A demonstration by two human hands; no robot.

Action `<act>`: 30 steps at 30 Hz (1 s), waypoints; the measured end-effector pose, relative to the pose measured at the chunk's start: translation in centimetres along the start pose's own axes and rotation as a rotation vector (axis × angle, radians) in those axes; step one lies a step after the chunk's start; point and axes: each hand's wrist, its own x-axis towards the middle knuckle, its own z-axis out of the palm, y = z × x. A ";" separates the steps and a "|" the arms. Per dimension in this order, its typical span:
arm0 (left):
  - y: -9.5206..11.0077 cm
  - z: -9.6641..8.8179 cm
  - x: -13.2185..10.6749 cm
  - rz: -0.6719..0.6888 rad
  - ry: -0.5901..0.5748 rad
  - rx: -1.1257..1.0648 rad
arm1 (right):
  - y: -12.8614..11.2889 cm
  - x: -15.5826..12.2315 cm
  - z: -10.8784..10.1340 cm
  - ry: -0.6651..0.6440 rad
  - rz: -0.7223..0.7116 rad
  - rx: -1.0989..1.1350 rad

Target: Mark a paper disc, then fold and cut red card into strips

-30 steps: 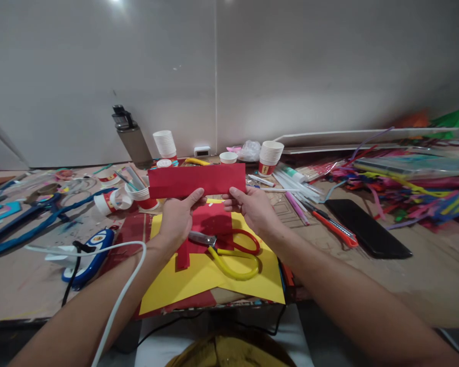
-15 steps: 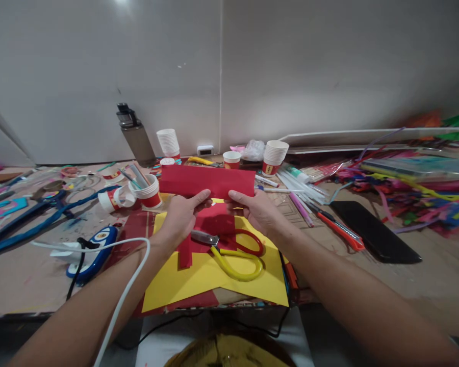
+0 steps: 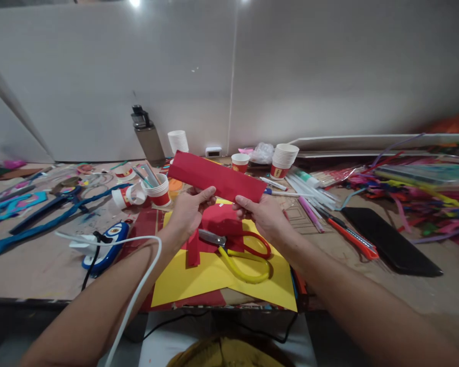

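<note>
Left hand (image 3: 187, 211), right hand (image 3: 265, 214): grip clamped on red paper (image 3: 218, 176), cup stack (image 3: 177, 140) partly hidden

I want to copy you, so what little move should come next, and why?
I'd maybe lift the right hand a little to level the held red paper: its right end sits lower than its left, and the left hand grips it too.

Smooth, matt red rectangular paper strip (image 3: 199, 172); matt yellow paper sheets (image 3: 210, 278); scissors with grey metal blades and smooth, faintly glossy yellow-and-red loop handles (image 3: 222, 241), apparently plastic; stacked white-and-red paper cups (image 3: 285, 159), matt; crumpled, shiny translucent plastic bag (image 3: 262, 152); brown, dull, cardboard-like tabletop (image 3: 443, 308); smooth pale wall panels (image 3: 137, 61), softly reflective.
</note>
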 end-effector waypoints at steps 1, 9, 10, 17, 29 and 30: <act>0.4 -0.2 0.3 0.006 0.010 -0.021 | -0.1 0.0 -0.1 0.003 0.009 -0.001; 3.6 -3.0 3.2 0.074 0.132 -0.154 | -0.4 0.0 -0.5 0.024 0.043 -0.007; 3.8 -3.3 3.5 0.089 0.134 -0.155 | -0.4 0.0 -0.6 0.028 0.046 -0.007; 2.0 -1.7 2.4 0.074 0.016 -0.196 | -0.1 0.0 -0.1 0.102 0.048 0.075; 0.7 -0.5 0.6 -0.008 0.015 0.130 | 1.0 -0.7 0.7 0.008 0.070 -0.175; 1.0 -0.6 0.7 0.000 0.029 0.113 | 1.1 -0.7 0.6 0.011 0.074 -0.209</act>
